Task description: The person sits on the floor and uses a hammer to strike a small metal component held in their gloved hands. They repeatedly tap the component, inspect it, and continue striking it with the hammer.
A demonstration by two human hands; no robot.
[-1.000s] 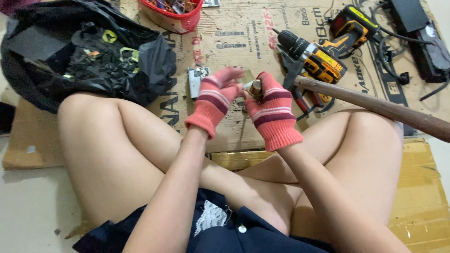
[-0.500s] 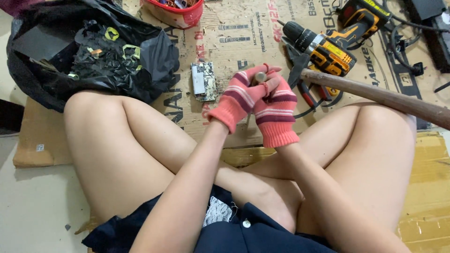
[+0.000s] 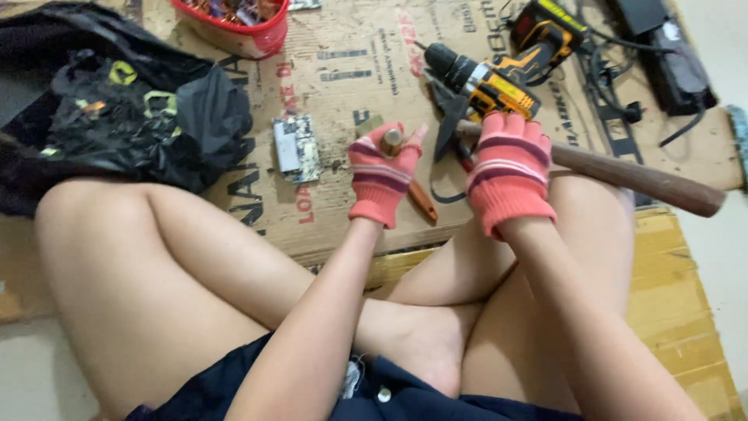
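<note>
Left hand (image 3: 382, 175) gripping one small peg (image 3: 391, 140), right hand (image 3: 510, 168) closed around one wooden handle (image 3: 639, 178), one drill (image 3: 487, 82)

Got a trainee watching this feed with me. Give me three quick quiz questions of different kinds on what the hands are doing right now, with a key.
1. True or false: the right hand rests on the wooden hammer handle.
2. Multiple choice: the left hand is closed on (A) a small brownish object, (B) the red tub, (C) the circuit board.
3. Short answer: which power tool lies on the cardboard just beyond the right hand?

Key
1. True.
2. A; what the object is cannot be told.
3. The yellow and black cordless drill.
</note>
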